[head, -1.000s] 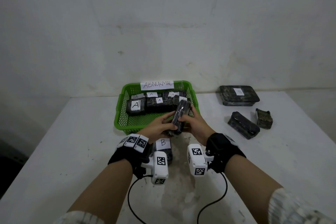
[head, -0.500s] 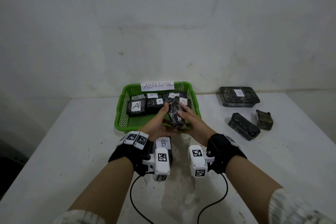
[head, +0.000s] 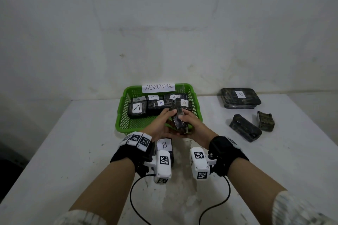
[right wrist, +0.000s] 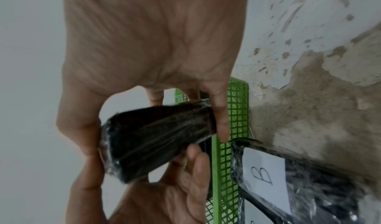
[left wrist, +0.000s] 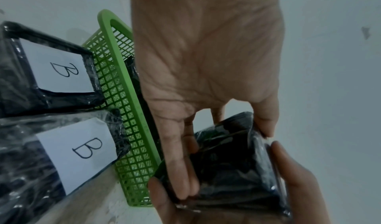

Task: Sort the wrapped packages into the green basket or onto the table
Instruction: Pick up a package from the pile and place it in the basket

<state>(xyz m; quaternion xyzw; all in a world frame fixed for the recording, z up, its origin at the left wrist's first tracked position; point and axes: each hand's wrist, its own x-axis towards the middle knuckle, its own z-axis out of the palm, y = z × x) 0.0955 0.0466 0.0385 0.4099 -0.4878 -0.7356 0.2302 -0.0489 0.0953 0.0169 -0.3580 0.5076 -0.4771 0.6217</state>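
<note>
Both hands hold one dark, plastic-wrapped package just above the near rim of the green basket. My left hand grips its left side, fingers along one face and thumb on the far edge, as the left wrist view shows the package. My right hand pinches the right side of the package. No label shows on it. Several packages labelled A lie in the basket, which carries an "ABNORMAL" sign.
A package labelled B lies on the table under my left wrist, against the basket's near wall; a second B package shows beside it. At the right lie a large B package and two smaller ones. A wall stands behind.
The hands have turned the package between them; it lay long and tilted over the basket's near corner, and now stands steeper and slightly nearer me. Both hands kept hold.
</note>
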